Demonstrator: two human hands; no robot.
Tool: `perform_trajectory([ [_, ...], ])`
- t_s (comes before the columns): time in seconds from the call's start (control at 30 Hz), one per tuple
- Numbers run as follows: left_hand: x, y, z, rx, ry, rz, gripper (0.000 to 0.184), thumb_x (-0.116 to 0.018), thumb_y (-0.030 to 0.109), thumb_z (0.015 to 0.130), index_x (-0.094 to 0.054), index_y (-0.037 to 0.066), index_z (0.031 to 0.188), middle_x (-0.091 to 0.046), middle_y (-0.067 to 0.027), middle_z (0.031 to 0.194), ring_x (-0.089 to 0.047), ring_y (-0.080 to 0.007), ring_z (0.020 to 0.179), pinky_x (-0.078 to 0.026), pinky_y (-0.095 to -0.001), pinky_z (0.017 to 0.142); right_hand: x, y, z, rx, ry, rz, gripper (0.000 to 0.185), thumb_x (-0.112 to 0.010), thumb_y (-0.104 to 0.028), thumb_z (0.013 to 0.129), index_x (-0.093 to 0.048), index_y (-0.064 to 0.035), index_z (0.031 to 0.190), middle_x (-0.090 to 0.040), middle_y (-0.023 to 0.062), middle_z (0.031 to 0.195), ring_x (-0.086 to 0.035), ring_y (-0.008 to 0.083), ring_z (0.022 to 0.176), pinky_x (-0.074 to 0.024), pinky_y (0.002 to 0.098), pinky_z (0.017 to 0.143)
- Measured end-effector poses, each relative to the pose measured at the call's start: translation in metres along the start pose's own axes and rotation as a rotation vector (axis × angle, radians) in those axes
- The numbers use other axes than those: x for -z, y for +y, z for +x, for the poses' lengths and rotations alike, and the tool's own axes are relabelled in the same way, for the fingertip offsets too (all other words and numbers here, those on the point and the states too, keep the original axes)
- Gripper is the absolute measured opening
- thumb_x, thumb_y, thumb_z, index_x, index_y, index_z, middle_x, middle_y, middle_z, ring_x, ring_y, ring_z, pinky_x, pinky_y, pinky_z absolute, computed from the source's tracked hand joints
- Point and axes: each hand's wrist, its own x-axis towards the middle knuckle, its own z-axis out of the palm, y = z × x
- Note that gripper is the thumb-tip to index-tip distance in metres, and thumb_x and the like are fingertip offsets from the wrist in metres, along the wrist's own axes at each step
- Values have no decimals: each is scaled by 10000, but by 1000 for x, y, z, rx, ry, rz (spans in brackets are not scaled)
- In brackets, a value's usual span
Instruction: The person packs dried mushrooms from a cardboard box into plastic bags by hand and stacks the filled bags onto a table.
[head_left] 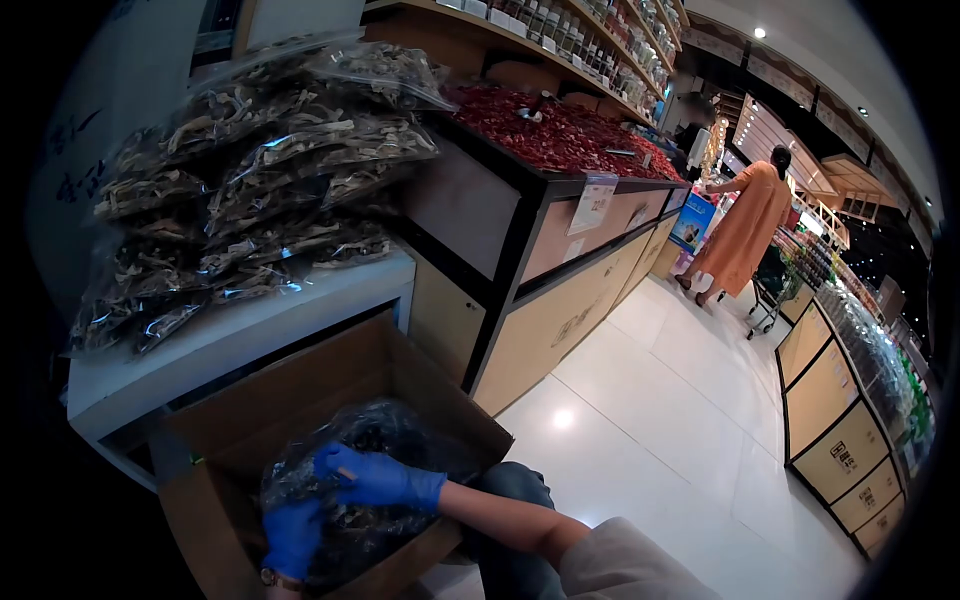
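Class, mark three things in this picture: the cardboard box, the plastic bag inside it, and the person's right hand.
Cardboard box (290, 388): head view, inside of its far wall.
Plastic bag (400, 430): head view, its upper part.
Right hand (385, 482): head view, back of the blue glove.

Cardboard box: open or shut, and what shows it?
Open: the cardboard box shows its inner walls, and the gloved left hand and right hand are at a plastic bag inside.

glossy clear plastic bag (372, 527), matt cardboard box (290, 385), smooth rubbery gloves (385, 483), glossy tiled floor (640, 420)
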Motion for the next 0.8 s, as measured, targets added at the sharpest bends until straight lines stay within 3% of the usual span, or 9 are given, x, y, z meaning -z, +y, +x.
perform_trajectory([
  [0.07,-2,0,-1,-65,108,-17,204,-717,183,703,-697,134,900,-657,-123,802,-628,-337,733,-508,-391,643,-21,41,-3,51,-127,-189,278,-611,-260,808,-576,-114,1042,-571,123,1028,-611,302,841,-522,391,709],
  [0.1,-4,-2,-3,-59,100,49,170,-719,190,706,-685,120,857,-647,-121,770,-619,-329,701,-498,-393,622,-23,45,-2,104,-251,-375,281,-615,-268,810,-579,-116,1044,-571,121,1034,-613,300,837,-521,394,693],
  [0.2,-10,-1,-2,-43,111,66,139,-717,196,715,-652,97,787,-622,-119,738,-597,-320,664,-479,-399,597,-14,32,-3,39,-365,-542,271,-630,-264,782,-604,-132,1017,-582,113,1025,-619,298,833,-515,404,648],
  [0.3,-6,1,3,-69,145,72,145,-706,189,725,-610,84,748,-599,-118,760,-581,-320,685,-468,-404,606,-16,37,-4,171,-257,-566,248,-632,-264,763,-622,-137,976,-591,109,1009,-624,297,819,-506,411,611],
  [0.4,-10,-7,0,-91,123,130,151,-700,181,730,-587,83,746,-586,-117,798,-577,-322,731,-465,-404,628,-17,34,-5,143,-204,-513,216,-638,-249,734,-637,-125,910,-610,110,948,-628,297,817,-508,411,616],
  [0.53,-18,-8,1,-105,131,112,116,-668,148,737,-564,96,731,-567,-101,744,-564,-304,730,-463,-398,659,-6,28,-3,34,-198,-538,187,-641,-229,716,-649,-121,869,-624,108,898,-630,299,814,-508,404,612],
  [0.8,-18,-16,2,-174,107,105,108,-676,141,717,-585,95,753,-582,-100,759,-568,-305,724,-461,-403,650,-24,38,-5,122,-257,-529,150,-627,-220,698,-652,-118,804,-632,101,835,-629,311,770,-509,407,599],
])
